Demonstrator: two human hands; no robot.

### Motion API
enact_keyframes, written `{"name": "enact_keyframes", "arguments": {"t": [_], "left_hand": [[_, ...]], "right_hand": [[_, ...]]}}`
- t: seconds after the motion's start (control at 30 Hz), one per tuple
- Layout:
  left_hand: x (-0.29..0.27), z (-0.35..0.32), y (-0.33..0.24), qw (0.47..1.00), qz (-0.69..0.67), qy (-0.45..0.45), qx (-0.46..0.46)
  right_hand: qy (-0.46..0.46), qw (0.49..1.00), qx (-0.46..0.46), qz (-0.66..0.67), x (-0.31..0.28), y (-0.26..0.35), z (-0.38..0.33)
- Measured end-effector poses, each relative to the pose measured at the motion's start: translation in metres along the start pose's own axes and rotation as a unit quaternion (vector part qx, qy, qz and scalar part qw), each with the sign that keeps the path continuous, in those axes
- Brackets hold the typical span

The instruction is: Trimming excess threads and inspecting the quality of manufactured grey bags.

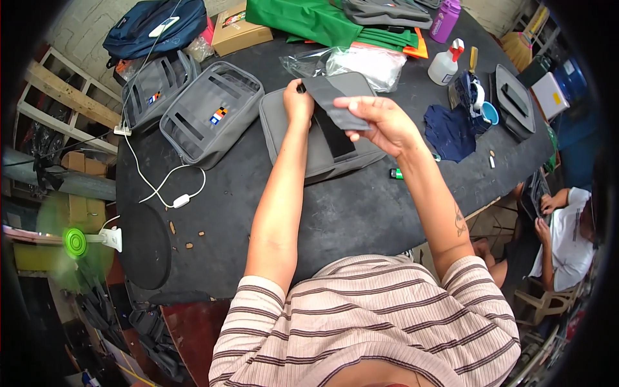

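Striped shirt (387, 303) nearest, below the dark table (354, 222). Leftward on it lies a patched gray case (205, 132); mid-table, a gray bag (282, 138). Over the bag, the left hand (298, 106) curls its fingers near the gray flap (331, 106)'s upper end, their grip impossible to tell; the right hand (383, 122) pinches the lower end between thumb and fingers. Farther right stands a spray bottle (443, 69).

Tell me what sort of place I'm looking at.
Probably a bag workshop: similar grey bags on a black table, green material at its far side, and a co-worker seated nearby handling a dark item.
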State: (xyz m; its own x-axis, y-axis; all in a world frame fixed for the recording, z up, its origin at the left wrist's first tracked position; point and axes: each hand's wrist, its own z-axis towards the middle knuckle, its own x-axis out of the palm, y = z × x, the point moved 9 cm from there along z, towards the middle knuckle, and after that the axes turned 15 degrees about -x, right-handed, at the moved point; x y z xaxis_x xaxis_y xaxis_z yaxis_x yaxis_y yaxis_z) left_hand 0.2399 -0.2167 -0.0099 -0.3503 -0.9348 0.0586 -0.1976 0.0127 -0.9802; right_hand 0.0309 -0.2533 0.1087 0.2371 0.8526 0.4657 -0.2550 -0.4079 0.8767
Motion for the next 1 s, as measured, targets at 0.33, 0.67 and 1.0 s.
{"name": "enact_keyframes", "arguments": {"t": [0.33,0.67,1.0], "left_hand": [[0.014,-0.011,-0.005,0.999,0.040,-0.002,0.016],[0.011,-0.122,-0.036,0.972,-0.018,0.200,-0.123],[0.001,-0.149,-0.018,0.943,0.013,0.312,-0.115]], "right_hand": [[0.023,0.993,0.095,0.059,-0.003,-0.012,-0.020],[0.016,0.998,-0.058,0.002,-0.014,0.007,0.004],[-0.048,0.958,-0.121,-0.255,-0.030,-0.023,-0.008]]}}
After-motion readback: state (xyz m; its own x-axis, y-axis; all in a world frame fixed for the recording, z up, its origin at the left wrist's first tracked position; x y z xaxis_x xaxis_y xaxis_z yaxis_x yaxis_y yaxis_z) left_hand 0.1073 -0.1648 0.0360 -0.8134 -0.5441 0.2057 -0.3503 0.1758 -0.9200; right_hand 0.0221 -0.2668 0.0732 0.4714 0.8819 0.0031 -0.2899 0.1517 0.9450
